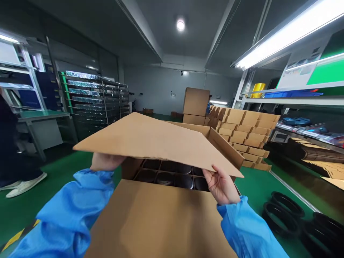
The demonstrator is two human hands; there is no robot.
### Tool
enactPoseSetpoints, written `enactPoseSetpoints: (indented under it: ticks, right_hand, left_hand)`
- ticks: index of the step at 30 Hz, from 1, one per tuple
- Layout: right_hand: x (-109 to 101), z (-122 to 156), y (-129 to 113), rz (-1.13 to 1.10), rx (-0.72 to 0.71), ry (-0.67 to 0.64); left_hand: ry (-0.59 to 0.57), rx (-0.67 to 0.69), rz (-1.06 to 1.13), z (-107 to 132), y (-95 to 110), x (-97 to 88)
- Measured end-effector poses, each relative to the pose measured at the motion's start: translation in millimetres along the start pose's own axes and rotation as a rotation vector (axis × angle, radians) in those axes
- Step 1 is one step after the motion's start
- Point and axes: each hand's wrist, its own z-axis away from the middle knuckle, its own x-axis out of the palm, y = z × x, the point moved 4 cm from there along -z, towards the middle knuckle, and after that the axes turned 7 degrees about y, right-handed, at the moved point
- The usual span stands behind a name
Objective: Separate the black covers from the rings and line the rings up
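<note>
A flat cardboard sheet (158, 138) is held tilted over an open cardboard box (166, 215). My left hand (106, 161) supports the sheet from beneath at its left side; the fingers are mostly hidden under it. At the near right edge, my right hand (221, 182) pinches the sheet between thumb and fingers. Inside the box, below the sheet, several round black items (164, 178) sit in divided cells. The sheet hides the far part of the box's contents.
Stacked cardboard dividers (242, 132) stand beyond the box at right. Black rings (282, 215) lie on the green floor. A rack of trays (94, 96) stands at back left, and a person's shoe (27, 184) shows at far left. Shelving (292, 100) lines the right.
</note>
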Motion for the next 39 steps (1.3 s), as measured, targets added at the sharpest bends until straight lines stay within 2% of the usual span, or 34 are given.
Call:
enactPoseSetpoints:
  ticks: [3, 6, 9, 12, 15, 18, 21, 24, 26, 28, 30, 31, 32, 33, 35, 36, 37, 39]
  right_hand:
    - [-15, -32, -4, 0.028, -0.036, 0.128]
    - [-32, -63, -2, 0.091, -0.032, 0.195]
    - [-42, -92, 11, 0.129, -0.006, 0.223]
    - [-52, -117, 29, 0.17, 0.02, 0.243]
    - [-67, -131, 46, 0.225, 0.056, 0.258]
    - [-81, -137, 60, 0.292, 0.106, 0.267]
    - [-89, -142, 68, 0.352, 0.152, 0.276]
    - [-93, -139, 70, 0.404, 0.207, 0.3]
    - [-98, -124, 72, 0.493, 0.337, 0.289]
    - [-104, -98, 75, 0.674, 0.536, 0.159]
    - [-108, -71, 74, 0.917, 0.635, -0.08]
    - [-109, -63, 69, 1.054, 0.572, -0.203]
    - [-109, -60, 62, 1.201, 0.424, -0.295]
    - [-108, -61, 52, 1.348, 0.213, -0.344]
    - [-107, -73, 29, 1.595, -0.269, -0.335]
    - [-109, -82, 19, 1.696, -0.45, -0.304]
    - [-113, -92, 12, 1.786, -0.553, -0.272]
    - [-127, -112, 8, 1.944, -0.564, -0.245]
  left_hand:
    - [-0.084, -0.069, 0.142, -11, -32, 14.9]
    - [-0.135, -0.251, 0.254, -15, -70, 21.0]
    - [-0.129, -0.412, 0.124, -7, -102, 13.3]
    - [-0.206, -0.499, -0.073, 13, -120, 1.2]
    - [-0.298, -0.56, -0.251, 37, -124, -13.2]
    - [-0.332, -0.555, -0.394, 52, -116, -29.2]
    - [-0.276, -0.488, -0.459, 56, -102, -41.2]
    - [-0.188, -0.442, -0.507, 55, -92, -44.3]
    - [-0.167, -0.419, -0.551, 54, -91, -42.1]
    - [-0.186, -0.396, -0.61, 52, -96, -38.1]
    - [-0.234, -0.369, -0.68, 46, -106, -31.7]
    - [-0.266, -0.354, -0.717, 42, -113, -26.7]
    - [-0.296, -0.329, -0.76, 37, -120, -20.1]
    - [-0.321, -0.293, -0.808, 31, -128, -11.6]
    - [-0.388, -0.201, -0.916, 21, -143, 11.1]
    - [-0.445, -0.156, -0.964, 18, -151, 24.8]
    - [-0.521, -0.119, -1.005, 18, -159, 39.2]
    - [-0.738, -0.091, -1.063, 25, -175, 66.2]
